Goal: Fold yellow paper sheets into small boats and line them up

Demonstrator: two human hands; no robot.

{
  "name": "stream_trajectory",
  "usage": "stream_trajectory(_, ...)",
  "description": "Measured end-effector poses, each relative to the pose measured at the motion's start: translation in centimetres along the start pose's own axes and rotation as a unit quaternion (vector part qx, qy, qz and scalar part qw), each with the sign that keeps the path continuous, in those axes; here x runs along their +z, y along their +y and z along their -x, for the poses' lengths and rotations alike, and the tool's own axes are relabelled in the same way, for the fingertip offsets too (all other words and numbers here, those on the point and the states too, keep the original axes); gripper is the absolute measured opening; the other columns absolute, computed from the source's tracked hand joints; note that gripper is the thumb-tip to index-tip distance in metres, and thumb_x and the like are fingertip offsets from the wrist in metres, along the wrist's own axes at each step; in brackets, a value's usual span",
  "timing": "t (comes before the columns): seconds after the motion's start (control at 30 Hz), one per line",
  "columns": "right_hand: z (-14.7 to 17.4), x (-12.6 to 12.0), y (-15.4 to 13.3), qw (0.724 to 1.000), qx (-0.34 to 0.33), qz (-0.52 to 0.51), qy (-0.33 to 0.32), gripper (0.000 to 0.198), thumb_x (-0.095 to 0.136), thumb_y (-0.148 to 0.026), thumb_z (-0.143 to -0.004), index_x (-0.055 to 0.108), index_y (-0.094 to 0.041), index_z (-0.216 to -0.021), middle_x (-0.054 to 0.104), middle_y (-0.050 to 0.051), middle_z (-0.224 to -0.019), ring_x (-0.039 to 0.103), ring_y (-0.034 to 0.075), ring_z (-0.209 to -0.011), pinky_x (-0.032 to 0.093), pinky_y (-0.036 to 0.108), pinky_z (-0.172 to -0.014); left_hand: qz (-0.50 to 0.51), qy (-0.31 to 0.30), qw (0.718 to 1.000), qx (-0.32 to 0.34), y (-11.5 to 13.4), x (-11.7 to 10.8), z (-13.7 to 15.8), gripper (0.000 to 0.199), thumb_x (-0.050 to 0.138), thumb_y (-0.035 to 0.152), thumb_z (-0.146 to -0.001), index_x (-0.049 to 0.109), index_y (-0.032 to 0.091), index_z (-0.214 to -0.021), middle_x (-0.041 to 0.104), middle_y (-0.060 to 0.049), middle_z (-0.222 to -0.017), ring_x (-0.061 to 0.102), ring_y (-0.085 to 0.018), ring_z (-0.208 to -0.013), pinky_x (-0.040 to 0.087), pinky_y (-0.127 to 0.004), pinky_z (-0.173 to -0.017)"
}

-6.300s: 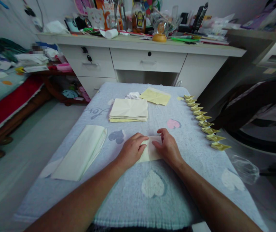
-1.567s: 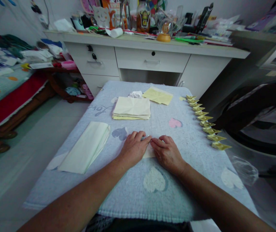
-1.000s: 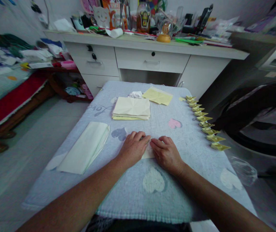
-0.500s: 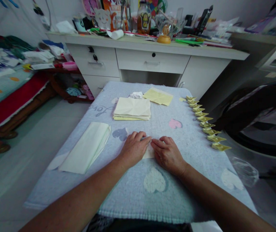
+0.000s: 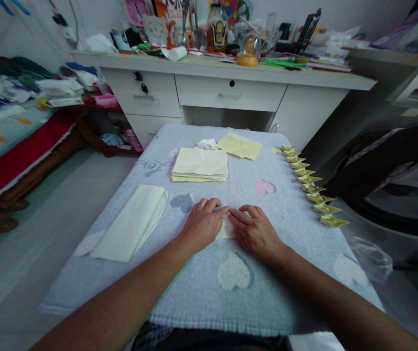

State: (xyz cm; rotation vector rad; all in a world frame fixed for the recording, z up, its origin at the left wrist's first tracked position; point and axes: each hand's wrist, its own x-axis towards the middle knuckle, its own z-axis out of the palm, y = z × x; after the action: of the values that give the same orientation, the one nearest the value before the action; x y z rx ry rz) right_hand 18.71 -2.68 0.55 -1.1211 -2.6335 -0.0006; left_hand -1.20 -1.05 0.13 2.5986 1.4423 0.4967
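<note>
A small cream piece of folded paper (image 5: pixel 225 231) lies on the cloth-covered table, mostly hidden under both hands. My left hand (image 5: pixel 205 222) is closed on its left side, thumb and fingertips pressing near the top. From the right, my right hand (image 5: pixel 253 229) pinches the same paper, its fingertips almost meeting the left thumb. Beyond the hands sits a stack of creased cream paper sheets (image 5: pixel 199 163). Yellow sheets (image 5: pixel 240 146) lie behind it to the right. Several folded yellow paper boats (image 5: pixel 317 198) form a row along the table's right edge.
A folded pale green-white sheet (image 5: pixel 132 224) lies on the table's left side, and a crumpled white tissue (image 5: pixel 206 144) behind the stack. A cluttered white desk (image 5: pixel 231 95) stands beyond. A bed (image 5: pixel 19 141) is at left, a washing machine (image 5: pixel 395 170) at right.
Both hands keep almost the same place on the paper. The right hand's fingers have shifted very slightly; a little more of the paper's lower part shows.
</note>
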Motion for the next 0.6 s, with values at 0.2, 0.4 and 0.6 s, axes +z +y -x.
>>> stream_trajectory(0.2,1.1,-0.3,0.5,1.0,-0.026,0.004,0.003,0.042,0.055,-0.017,-0.084,0.058,-0.014,-0.125,0.061,0.007,-0.128,0.047,0.027,-0.102,0.039,0.044,-0.089,0.0,-0.005,1.0,-0.001,-0.1,0.0,0.0,0.038,0.057,0.02,-0.087,0.057,0.029,-0.124,0.055,-0.004,-0.114,0.048,-0.021,-0.101,0.043,-0.037,-0.087)
stream_trajectory(0.4,2.8,-1.2,1.1,0.998,-0.054,0.011,-0.006,0.04,0.054,-0.013,-0.084,0.058,-0.014,-0.124,0.062,0.008,-0.126,0.047,0.026,-0.102,0.039,0.042,-0.089,-0.006,-0.013,1.0,0.003,-0.2,0.0,-0.1,0.04,0.055,0.021,-0.087,0.056,0.029,-0.126,0.055,-0.004,-0.115,0.048,-0.022,-0.1,0.043,-0.038,-0.087)
stream_trajectory(0.6,3.9,-2.5,1.4,0.997,-0.073,0.009,-0.021,0.04,0.053,-0.013,-0.085,0.058,-0.014,-0.125,0.062,0.009,-0.125,0.048,0.026,-0.101,0.04,0.043,-0.087,-0.004,-0.017,1.0,0.003,-0.3,-0.1,-0.1,0.038,0.055,0.021,-0.087,0.057,0.03,-0.123,0.055,-0.004,-0.114,0.047,-0.022,-0.1,0.043,-0.038,-0.086)
